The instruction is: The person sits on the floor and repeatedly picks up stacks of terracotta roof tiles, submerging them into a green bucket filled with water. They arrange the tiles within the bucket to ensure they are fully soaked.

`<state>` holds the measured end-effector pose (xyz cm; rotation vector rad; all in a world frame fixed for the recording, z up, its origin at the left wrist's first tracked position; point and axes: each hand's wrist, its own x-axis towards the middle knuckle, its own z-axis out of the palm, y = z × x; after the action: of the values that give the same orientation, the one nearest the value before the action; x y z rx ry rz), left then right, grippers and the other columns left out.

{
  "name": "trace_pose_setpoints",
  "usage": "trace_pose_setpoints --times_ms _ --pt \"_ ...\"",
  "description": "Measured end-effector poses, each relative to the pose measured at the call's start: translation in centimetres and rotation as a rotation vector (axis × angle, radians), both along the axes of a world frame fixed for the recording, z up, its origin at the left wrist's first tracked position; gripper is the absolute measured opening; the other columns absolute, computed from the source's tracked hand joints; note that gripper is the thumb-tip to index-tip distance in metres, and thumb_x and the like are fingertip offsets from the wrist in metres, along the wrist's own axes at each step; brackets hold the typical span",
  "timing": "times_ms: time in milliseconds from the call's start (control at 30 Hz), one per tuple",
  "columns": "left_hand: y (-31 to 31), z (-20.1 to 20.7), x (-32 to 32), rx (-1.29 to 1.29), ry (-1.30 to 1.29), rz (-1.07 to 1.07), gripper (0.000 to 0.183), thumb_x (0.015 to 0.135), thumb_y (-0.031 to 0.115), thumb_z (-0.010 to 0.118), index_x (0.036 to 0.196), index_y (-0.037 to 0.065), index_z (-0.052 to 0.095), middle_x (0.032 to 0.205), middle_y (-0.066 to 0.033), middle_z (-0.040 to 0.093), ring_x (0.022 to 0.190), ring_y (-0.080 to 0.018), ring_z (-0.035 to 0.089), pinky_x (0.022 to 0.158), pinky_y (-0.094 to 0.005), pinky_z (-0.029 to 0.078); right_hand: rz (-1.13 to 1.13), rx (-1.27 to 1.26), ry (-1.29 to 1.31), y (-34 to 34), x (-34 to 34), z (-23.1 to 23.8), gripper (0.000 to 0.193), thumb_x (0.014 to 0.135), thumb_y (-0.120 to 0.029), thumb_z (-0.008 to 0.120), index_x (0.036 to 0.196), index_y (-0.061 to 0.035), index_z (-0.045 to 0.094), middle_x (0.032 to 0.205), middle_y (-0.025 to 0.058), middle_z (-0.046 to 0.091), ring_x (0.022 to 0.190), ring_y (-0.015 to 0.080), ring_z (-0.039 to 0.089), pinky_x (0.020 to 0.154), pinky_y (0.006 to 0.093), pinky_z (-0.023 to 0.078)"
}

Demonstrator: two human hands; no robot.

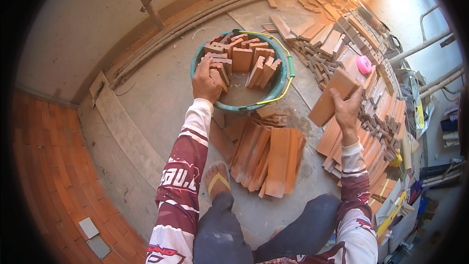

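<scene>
A green bucket (284, 80) stands in front of me with several terracotta tiles (242, 59) on edge around its inside and murky liquid at its bottom. At its left side, my left hand (206, 82) has its fingers curled against tiles there; the fingertips are partly hidden. My right hand (348, 110) grips a flat terracotta tile (333, 97) by its right end, thumb on its face, above a heap of tiles. Between my feet and the bucket leans a row of longer terracotta tiles (281, 161).
Loose tiles and offcuts (320, 58) spread along the right, with a pink round object (364, 64) on them. Metal pipes (432, 44) stand beyond. At the left lies orange tiled flooring (53, 166). A long board (122, 117) rests on the concrete floor.
</scene>
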<state>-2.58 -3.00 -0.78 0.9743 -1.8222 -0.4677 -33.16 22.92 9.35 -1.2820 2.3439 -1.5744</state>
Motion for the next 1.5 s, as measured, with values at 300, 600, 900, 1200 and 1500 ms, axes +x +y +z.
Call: trace_pose_setpoints --times_ms 300,600,900,1200,1500 --pt "0.0 -0.2 0.1 -0.030 -0.142 -0.052 0.037 0.088 0.011 0.053 0.120 -0.001 0.067 0.129 -0.0252 0.063 0.119 -0.0408 0.061 0.107 -0.0470 0.045 0.394 -0.486 -0.286 -9.9 10.3 7.5 0.055 0.082 0.000 0.081 0.124 0.0009 0.046 0.115 0.0135 0.062 0.104 0.0198 0.064 0.090 0.0320 0.055" --pt "0.6 0.5 -0.1 -0.044 -0.359 0.009 0.040 0.090 0.036 0.069 0.117 0.006 0.072 0.142 -0.0173 0.055 0.136 -0.0386 0.047 0.115 -0.0508 0.034 0.035 -0.414 -0.205 -17.2 13.9 1.2 0.060 0.076 -0.013 0.089 0.113 0.0020 0.044 0.106 0.0175 0.063 0.096 0.0225 0.065 0.085 0.0340 0.054" --pt "0.5 0.4 -1.2 -0.101 -0.200 0.077 0.029 0.082 0.021 0.071 0.104 0.001 0.069 0.125 -0.0194 0.064 0.124 -0.0408 0.054 0.108 -0.0488 0.042 -0.085 -0.313 -0.012 -20.9 15.1 -4.2 0.065 0.074 -0.025 0.090 0.112 0.0013 0.045 0.102 0.0194 0.062 0.093 0.0291 0.064 0.082 0.0398 0.052" --pt "0.2 -0.1 -0.3 -0.093 -0.136 0.063 0.024 0.088 0.017 0.065 0.104 0.000 0.071 0.117 -0.0192 0.069 0.119 -0.0387 0.059 0.105 -0.0458 0.045 0.160 0.112 0.182 -19.3 15.3 -3.4 0.056 0.080 -0.037 0.082 0.116 -0.0055 0.054 0.090 0.0165 0.066 0.091 0.0332 0.068 0.082 0.0446 0.054" --pt "0.0 0.2 0.3 -0.063 -0.071 0.064 0.026 0.094 0.015 0.059 0.111 -0.001 0.071 0.116 -0.0196 0.070 0.114 -0.0374 0.062 0.101 -0.0441 0.048 0.481 0.308 0.380 -20.7 14.2 0.8 0.065 0.086 -0.045 0.074 0.133 -0.0048 0.055 0.130 0.0268 0.056 0.126 0.0415 0.053 0.102 0.0465 0.047"
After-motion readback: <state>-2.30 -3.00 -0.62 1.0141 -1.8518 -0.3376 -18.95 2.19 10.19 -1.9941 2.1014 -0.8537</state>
